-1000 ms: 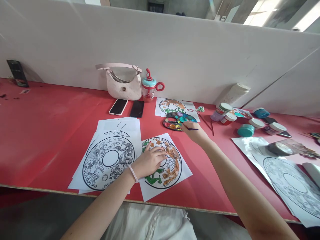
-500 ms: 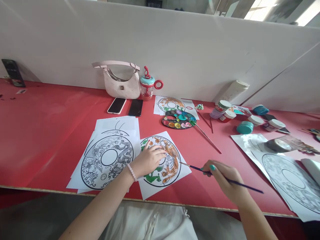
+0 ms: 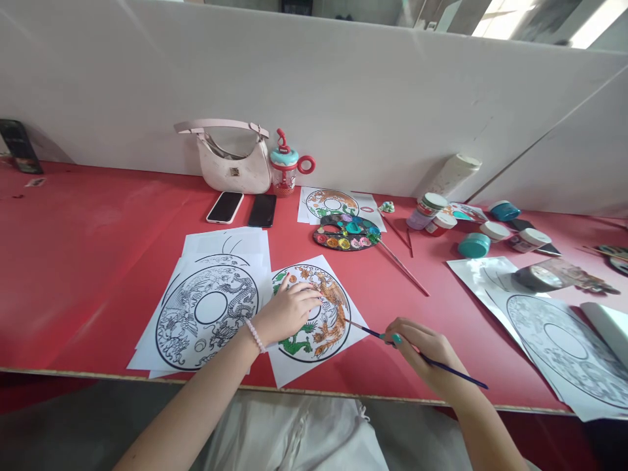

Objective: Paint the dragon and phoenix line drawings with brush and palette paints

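Observation:
My left hand point(image 3: 289, 314) lies flat with its fingers spread on a printed sheet point(image 3: 289, 374), covering the left and middle of its round design. Green dragons and an orange phoenix are painted on that sheet. In my right hand point(image 3: 424, 353) is a thin paintbrush point(image 3: 373, 332) with a dark blue handle, pinched near its front. The brush tip rests at the orange phoenix, by the right side of the ring. Beyond the sheet sits a dark paint palette point(image 3: 349, 244) with several colours, and another brush point(image 3: 405, 267) leans on its right edge.
Uncoloured printed sheets point(image 3: 169, 327) lie on the left, more point(image 3: 520, 324) on the right. Paint jars point(image 3: 474, 245) stand at the back right. Two phones point(image 3: 262, 210), a white handbag point(image 3: 235, 171) and a cup point(image 3: 284, 173) are near the wall.
My right hand and the brush have moved left, bringing the tip from the ring's right edge onto the orange phoenix. My left hand stays on the sheet. The view has shifted slightly.

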Demonstrator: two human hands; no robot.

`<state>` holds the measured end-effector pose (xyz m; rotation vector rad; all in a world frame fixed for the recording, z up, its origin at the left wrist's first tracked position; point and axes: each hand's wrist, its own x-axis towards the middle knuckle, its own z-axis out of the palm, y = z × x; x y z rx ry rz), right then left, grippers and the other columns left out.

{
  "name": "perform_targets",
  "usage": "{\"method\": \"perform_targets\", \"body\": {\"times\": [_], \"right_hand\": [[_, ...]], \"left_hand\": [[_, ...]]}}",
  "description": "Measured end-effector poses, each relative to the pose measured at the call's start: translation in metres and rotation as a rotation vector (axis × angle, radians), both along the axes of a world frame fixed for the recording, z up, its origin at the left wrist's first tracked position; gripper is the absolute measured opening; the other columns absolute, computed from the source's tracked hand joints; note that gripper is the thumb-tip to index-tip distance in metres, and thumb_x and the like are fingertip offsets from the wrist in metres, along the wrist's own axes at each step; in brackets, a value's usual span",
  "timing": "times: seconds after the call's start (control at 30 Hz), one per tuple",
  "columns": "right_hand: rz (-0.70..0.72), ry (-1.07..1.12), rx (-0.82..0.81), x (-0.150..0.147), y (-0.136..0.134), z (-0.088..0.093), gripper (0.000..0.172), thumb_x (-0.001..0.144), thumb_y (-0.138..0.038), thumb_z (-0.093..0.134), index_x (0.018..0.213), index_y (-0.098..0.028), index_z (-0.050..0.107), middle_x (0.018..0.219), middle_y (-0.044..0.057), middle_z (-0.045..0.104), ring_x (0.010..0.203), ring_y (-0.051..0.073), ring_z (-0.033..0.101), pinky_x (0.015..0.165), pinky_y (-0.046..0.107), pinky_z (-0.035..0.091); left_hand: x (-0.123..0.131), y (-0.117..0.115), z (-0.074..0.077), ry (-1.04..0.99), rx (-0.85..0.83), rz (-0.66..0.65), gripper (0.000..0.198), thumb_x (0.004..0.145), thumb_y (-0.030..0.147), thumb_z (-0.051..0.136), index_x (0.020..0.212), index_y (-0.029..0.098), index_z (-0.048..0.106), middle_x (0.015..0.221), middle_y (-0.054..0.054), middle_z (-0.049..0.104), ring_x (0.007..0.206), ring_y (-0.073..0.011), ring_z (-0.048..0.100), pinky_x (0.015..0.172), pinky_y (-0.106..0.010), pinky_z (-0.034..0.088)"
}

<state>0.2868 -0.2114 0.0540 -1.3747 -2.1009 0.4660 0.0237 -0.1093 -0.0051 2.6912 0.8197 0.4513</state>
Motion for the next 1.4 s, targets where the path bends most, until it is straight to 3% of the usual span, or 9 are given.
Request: {"method": "perform_targets", "body": {"times": [0.6, 0.8, 1.0, 1.2, 1.4], "right_hand": [[-0.021, 0.014, -0.074, -0.009, -0.014, 0.007, 0.032, 0.095, -0.030, 0.039, 0.071, -0.021, 0.059, 0.067, 0.004, 0.060, 0.059, 0.015, 0.057, 0.052, 0.025, 0.046], [0.071, 0.026, -0.086, -0.016, -0.018, 0.010, 0.032, 0.096, -0.024, 0.036, 0.072, -0.020, 0.056, 0.067, 0.004, 0.060, 0.059, 0.014, 0.057, 0.053, 0.025, 0.046], [-0.004, 0.021, -0.052, -0.014, -0.017, 0.006, 0.033, 0.095, -0.027, 0.037, 0.071, -0.021, 0.058, 0.067, 0.005, 0.060, 0.058, 0.015, 0.057, 0.052, 0.026, 0.046], [0.110, 0.026, -0.056, -0.028, -0.024, 0.010, 0.035, 0.096, -0.027, 0.034, 0.074, -0.021, 0.061, 0.064, 0.005, 0.060, 0.059, 0.016, 0.058, 0.053, 0.027, 0.048], [0.125, 0.038, -0.023, -0.035, -0.029, 0.011, 0.037, 0.096, -0.025, 0.032, 0.075, -0.020, 0.061, 0.065, 0.006, 0.061, 0.060, 0.016, 0.058, 0.054, 0.027, 0.048]], "left_hand": [[0.000, 0.001, -0.001, 0.005, 0.029, 0.000, 0.030, 0.092, 0.011, 0.043, 0.113, 0.023, 0.060, 0.124, -0.001, 0.060, 0.123, -0.0196, 0.046, 0.114, -0.054, 0.014], [0.000, 0.000, 0.002, 0.010, -0.005, 0.005, 0.030, 0.090, 0.010, 0.044, 0.112, 0.023, 0.061, 0.125, -0.001, 0.060, 0.123, -0.0195, 0.045, 0.114, -0.053, 0.015], [-0.001, 0.000, 0.001, 0.006, 0.002, 0.002, 0.032, 0.090, 0.009, 0.042, 0.112, 0.023, 0.061, 0.125, -0.001, 0.060, 0.124, -0.0194, 0.045, 0.114, -0.053, 0.013], [-0.001, 0.000, 0.001, 0.000, 0.017, -0.006, 0.033, 0.092, 0.011, 0.040, 0.114, 0.023, 0.060, 0.126, -0.002, 0.059, 0.124, -0.0195, 0.045, 0.114, -0.053, 0.012], [0.000, 0.000, 0.002, 0.006, -0.004, -0.002, 0.031, 0.091, 0.011, 0.043, 0.113, 0.023, 0.060, 0.126, -0.001, 0.059, 0.124, -0.0201, 0.045, 0.115, -0.052, 0.009]]}}
